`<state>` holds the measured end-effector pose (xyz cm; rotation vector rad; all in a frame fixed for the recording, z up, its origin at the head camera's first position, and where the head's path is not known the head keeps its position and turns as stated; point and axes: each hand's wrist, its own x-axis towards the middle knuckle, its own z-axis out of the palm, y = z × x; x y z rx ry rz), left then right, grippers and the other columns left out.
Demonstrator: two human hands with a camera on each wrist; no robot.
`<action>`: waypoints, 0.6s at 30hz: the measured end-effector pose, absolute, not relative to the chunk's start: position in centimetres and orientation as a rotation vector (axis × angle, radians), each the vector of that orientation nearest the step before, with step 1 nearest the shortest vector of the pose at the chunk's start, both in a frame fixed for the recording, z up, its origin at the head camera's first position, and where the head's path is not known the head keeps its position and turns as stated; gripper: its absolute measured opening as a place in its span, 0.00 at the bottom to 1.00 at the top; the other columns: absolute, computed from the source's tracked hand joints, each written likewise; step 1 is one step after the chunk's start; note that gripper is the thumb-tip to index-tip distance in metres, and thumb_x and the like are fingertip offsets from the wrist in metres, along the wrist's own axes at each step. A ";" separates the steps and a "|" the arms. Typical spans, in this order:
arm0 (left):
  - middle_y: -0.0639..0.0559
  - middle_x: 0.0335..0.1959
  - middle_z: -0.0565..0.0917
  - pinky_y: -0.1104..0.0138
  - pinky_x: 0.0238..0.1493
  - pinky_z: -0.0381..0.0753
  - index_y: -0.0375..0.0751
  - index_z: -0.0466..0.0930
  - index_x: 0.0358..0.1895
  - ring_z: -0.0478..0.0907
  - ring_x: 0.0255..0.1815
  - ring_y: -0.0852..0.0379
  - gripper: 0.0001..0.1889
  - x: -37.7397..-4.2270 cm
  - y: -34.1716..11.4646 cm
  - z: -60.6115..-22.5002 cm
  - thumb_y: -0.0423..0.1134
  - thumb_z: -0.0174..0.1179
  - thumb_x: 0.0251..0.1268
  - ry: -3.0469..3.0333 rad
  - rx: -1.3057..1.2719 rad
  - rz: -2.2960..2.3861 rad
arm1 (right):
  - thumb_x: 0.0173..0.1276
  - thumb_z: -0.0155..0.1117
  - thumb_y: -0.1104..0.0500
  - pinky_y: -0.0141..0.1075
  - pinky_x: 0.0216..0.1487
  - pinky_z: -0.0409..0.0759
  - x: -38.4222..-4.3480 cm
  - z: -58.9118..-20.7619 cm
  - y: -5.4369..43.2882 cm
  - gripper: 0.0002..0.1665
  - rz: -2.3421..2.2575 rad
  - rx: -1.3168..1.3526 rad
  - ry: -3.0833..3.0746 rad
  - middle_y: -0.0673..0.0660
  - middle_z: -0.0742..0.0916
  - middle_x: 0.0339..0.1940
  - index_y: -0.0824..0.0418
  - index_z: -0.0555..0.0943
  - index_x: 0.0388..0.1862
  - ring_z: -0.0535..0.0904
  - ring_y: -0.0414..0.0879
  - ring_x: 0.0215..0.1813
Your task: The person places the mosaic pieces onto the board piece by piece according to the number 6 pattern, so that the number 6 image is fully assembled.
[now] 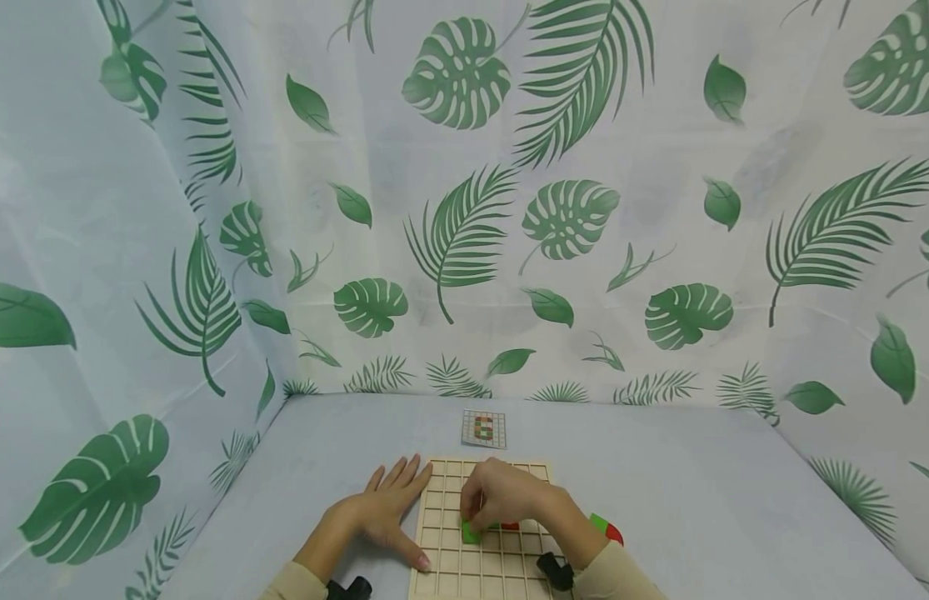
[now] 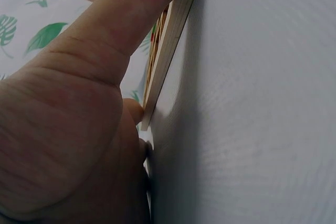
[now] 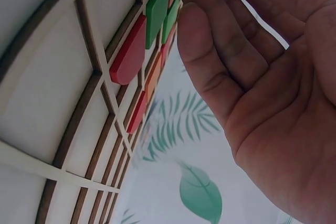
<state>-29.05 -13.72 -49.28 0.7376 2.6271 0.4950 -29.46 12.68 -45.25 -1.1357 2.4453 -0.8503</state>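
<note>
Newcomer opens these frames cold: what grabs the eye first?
First, the green leaf-print curtain, filling most of the head view. Below it, the left hand spreads along the left edge of a pale wooden grid board, while the right hand is over the board, fingertips at a green tile. A small patterned card lies beyond the board's far edge.

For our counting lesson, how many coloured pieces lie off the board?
2 visible: a green piece and a red piece, side by side on the table beside the right forearm, which may hide more.
</note>
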 end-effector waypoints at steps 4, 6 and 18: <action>0.41 0.88 0.36 0.37 0.83 0.31 0.50 0.38 0.87 0.32 0.88 0.38 0.75 -29.1 -13.7 -49.3 0.77 0.74 0.40 2.628 0.735 0.498 | 0.56 0.81 0.69 0.26 0.32 0.82 -29.4 -45.4 12.5 0.09 -0.837 -1.125 2.444 0.42 0.89 0.24 0.56 0.91 0.26 0.81 0.30 0.26; 0.41 0.88 0.36 0.37 0.83 0.32 0.50 0.38 0.87 0.32 0.88 0.38 0.75 -29.1 -13.7 -49.3 0.77 0.74 0.40 2.628 0.734 0.497 | 0.56 0.81 0.69 0.26 0.32 0.82 -29.3 -45.4 12.4 0.09 -0.832 -1.128 2.436 0.43 0.89 0.23 0.57 0.91 0.26 0.80 0.29 0.26; 0.41 0.88 0.37 0.37 0.83 0.33 0.50 0.38 0.87 0.33 0.88 0.39 0.75 -29.2 -13.7 -49.3 0.78 0.73 0.40 2.624 0.734 0.484 | 0.55 0.83 0.67 0.25 0.33 0.82 -28.7 -45.1 12.4 0.08 -0.726 -1.138 2.500 0.41 0.89 0.26 0.55 0.92 0.28 0.80 0.28 0.28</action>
